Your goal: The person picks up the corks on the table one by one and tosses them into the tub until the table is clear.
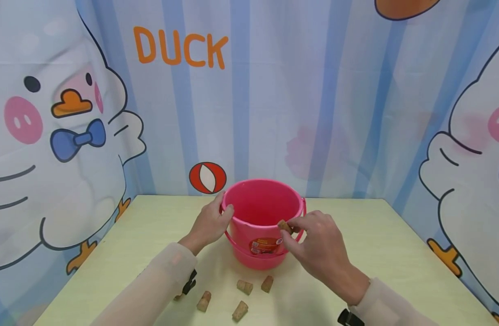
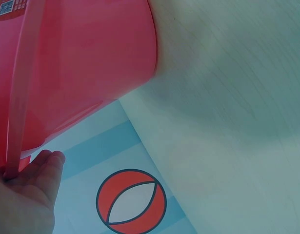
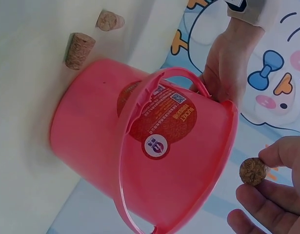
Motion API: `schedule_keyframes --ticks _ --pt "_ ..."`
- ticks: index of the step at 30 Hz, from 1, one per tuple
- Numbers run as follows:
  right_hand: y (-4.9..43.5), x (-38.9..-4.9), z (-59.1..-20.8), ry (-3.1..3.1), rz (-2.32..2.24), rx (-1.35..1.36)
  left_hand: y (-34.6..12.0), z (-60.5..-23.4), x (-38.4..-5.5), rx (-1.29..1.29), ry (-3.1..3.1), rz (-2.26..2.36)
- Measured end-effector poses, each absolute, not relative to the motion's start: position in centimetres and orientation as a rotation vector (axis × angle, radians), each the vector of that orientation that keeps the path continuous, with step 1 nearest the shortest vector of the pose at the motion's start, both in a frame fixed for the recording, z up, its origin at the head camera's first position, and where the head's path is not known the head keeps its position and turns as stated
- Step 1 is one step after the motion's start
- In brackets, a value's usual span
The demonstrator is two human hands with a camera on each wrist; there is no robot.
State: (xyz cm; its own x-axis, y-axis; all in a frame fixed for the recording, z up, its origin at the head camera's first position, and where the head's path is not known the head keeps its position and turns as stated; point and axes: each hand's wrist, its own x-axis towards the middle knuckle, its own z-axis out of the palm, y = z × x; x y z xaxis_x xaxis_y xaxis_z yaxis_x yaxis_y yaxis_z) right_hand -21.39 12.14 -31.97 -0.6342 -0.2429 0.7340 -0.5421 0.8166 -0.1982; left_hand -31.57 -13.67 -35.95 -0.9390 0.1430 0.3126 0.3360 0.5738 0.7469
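Observation:
A pink plastic bucket (image 1: 258, 262) stands upright on the table, its handle hanging down across the front. My left hand (image 1: 208, 224) holds the bucket's rim on the left side, thumb over the edge; in the left wrist view the fingers of that hand (image 2: 35, 200) show behind the wall. Between thumb and fingertips, my right hand (image 1: 320, 242) pinches a cork (image 1: 284, 226) close to the front right of the rim. The right wrist view shows this cork (image 3: 252, 171) end-on, just outside the bucket's mouth. Much of the bucket's inside is hidden.
Several corks (image 1: 244, 286) lie scattered on the pale table (image 1: 347, 226) in front of the bucket. One piece (image 1: 178, 297) is partly covered by the left sleeve. A printed duck curtain (image 1: 265, 90) borders the table at the back and sides.

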Motion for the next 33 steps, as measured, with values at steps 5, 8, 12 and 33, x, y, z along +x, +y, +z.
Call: schedule_keyframes --ticks 5,8,12,33 --pt "12.1 -21.9 -31.6 -2.254 0.523 0.586 -13.6 -35.9 -31.6 -0.399 -2.584 -1.296" --pt "12.2 -22.2 -31.4 -2.243 0.521 0.595 -13.6 -35.9 -31.5 -0.397 -2.585 -1.299" --pt "12.1 -22.5 -31.3 -2.234 0.519 0.604 -13.6 -35.9 -31.5 -0.403 -2.586 -1.296" --pt "11.6 -24.3 -30.9 -2.257 0.528 0.578 -13.7 -35.9 -31.6 -0.404 -2.589 -1.292"
